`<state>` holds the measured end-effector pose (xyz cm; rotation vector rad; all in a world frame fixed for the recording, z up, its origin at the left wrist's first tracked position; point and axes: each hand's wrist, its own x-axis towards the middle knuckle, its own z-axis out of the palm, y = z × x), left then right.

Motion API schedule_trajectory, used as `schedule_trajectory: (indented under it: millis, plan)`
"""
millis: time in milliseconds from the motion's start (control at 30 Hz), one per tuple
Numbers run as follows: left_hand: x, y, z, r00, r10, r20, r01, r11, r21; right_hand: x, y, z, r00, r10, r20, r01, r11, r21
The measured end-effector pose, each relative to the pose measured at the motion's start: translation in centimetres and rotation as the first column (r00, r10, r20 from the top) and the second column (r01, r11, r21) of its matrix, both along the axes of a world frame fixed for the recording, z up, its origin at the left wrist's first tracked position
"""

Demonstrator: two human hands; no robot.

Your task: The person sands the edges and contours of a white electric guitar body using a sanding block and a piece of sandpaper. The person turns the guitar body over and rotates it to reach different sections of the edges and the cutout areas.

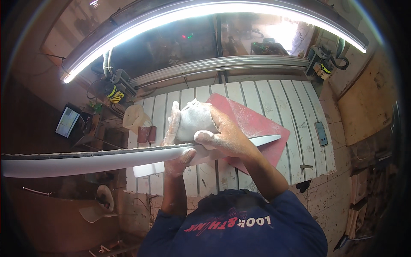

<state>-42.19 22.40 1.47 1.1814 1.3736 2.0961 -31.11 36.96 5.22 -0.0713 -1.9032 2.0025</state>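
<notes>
My left hand (180, 158) grips a long white, tapered piece (85, 162) from below, thumb on its side and dusty fingers upright behind it. The piece has a rough dark strip along its upper edge and runs out of view at the left. My right hand (220, 137) is closed on a powder-covered whitish pad or sheet (195, 120), holding it at the piece's upper edge. A red board (267, 145) lies beneath on the white slatted bench (310, 128), under the piece's narrow right end.
A cream container (133, 115) and red-brown rolls (146, 135) sit at the bench's left, a phone (320, 132) at its right. A metal rail (257, 62) with machine units spans the back under a light tube. A monitor (67, 122) stands left; wooden boards (359, 201) are at right.
</notes>
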Motion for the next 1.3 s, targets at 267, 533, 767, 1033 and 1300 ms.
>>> schedule_trajectory:
  millis: [267,533,767,1033,1300]
  plan:
    - [0.0,0.6,-1.0,0.995,0.07,-0.074,-0.059,0.988,0.143,0.1,0.2,-0.9,0.995,0.082,-0.053,-0.093,0.961,-0.261]
    - [-1.0,-1.3,-3.4,0.98,0.193,-0.051,-0.187,0.977,0.099,3.3,-1.9,-1.5,0.979,0.131,-0.157,-0.184,0.9,-0.396]
    - [-0.7,-1.8,-3.6,0.98,-0.055,0.192,0.014,0.978,0.207,3.4,-2.6,-2.7,0.945,-0.003,-0.327,-0.007,1.0,-0.031]
    - [-3.2,-2.2,-5.4,0.979,-0.204,-0.024,0.205,0.963,0.173,4.1,-2.4,-3.0,0.904,0.147,-0.401,-0.16,0.987,0.002]
    - [-1.0,-0.4,-3.0,0.943,-0.329,0.049,0.296,0.896,0.33,6.1,-3.1,-2.5,0.875,0.153,-0.46,-0.116,0.987,0.109]
